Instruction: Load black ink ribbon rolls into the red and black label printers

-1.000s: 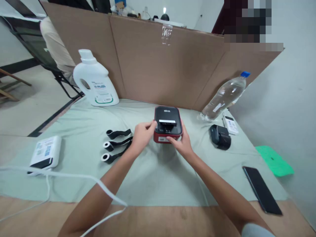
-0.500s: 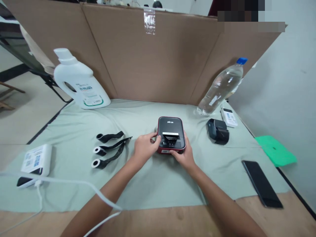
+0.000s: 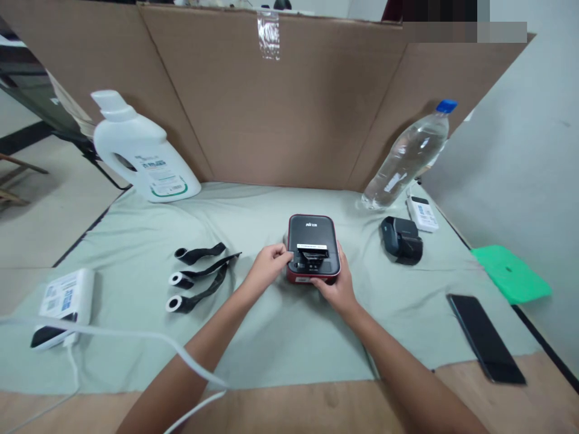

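Observation:
A small black label printer [image 3: 312, 235] with red sides lies flat on the green cloth, a strip of black material showing at the slot in its top. My right hand [image 3: 338, 288] grips its right side and near corner, thumb along the front edge. At the printer's left edge, my left hand [image 3: 271, 264] has its thumb and fingers pressed together in a pinch; whatever is between them is hidden. Left of that hand lie three partly unwound black rolls: a far roll [image 3: 199, 254], a middle roll [image 3: 181, 279] and a near roll [image 3: 180, 303].
A white jug [image 3: 145, 157] and a clear water bottle [image 3: 407, 160] lean against the cardboard screen [image 3: 271, 114]. To the right are a black device [image 3: 401, 241], a phone [image 3: 486, 337] and a small white power bank [image 3: 423, 214]. A cable [image 3: 136, 333] runs from a white power bank [image 3: 67, 301].
My left thumb has drawn back from the printer's top edge, and the fingers have closed into a pinch. The right hand keeps its grip. The view has shifted slightly.

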Tool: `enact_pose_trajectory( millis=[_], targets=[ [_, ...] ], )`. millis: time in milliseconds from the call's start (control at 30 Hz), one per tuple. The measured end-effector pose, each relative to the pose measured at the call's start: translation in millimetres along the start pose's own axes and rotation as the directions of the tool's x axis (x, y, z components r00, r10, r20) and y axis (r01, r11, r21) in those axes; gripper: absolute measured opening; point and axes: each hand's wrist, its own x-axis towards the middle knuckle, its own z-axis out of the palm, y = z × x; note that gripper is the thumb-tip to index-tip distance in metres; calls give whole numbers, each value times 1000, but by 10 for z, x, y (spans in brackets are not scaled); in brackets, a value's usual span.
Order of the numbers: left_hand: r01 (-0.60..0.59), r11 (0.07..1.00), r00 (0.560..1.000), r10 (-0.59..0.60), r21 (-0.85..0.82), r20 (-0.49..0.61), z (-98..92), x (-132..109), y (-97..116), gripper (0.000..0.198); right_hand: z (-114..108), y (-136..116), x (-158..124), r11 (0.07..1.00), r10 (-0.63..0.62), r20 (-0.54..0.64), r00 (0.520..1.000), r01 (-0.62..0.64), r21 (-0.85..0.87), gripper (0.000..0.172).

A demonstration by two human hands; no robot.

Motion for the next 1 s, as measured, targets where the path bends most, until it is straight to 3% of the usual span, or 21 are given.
enact_pose_trajectory(
  millis=[267,433,600,733,800,867,1000],
  targets=[
    [65,997,996,-63,-40,55,-31,-3,59,36,4,-18,20,1000,6,-1,1000,-6,-7,101],
    [44,999,995,-42,-22,86,-88,13,62,36,14,16,2,1000,21,-2,1000,-21,-11,102],
    [-41,999,998,41,-4,39,-92,-15,2,39,-208,-79,121,994,-97,-13,995,98,55,72],
    [-129,987,979,111,-99,-172,84,-119,-243,44,-465,-302,514,999,-26,-62,998,25,-24,46],
    [-157,977,968,124,-141,-216,187,-156,-391,43,-505,-421,773,992,35,59,998,-27,-124,37],
    [-164,971,971,128,-172,-200,254,-164,-506,41,-460,-521,1014,969,62,270,961,7,-246,31],
    [-156,964,975,116,-214,-187,271,-135,-584,41,-216,-660,1348,833,144,610,779,237,-500,36]
  ],
)
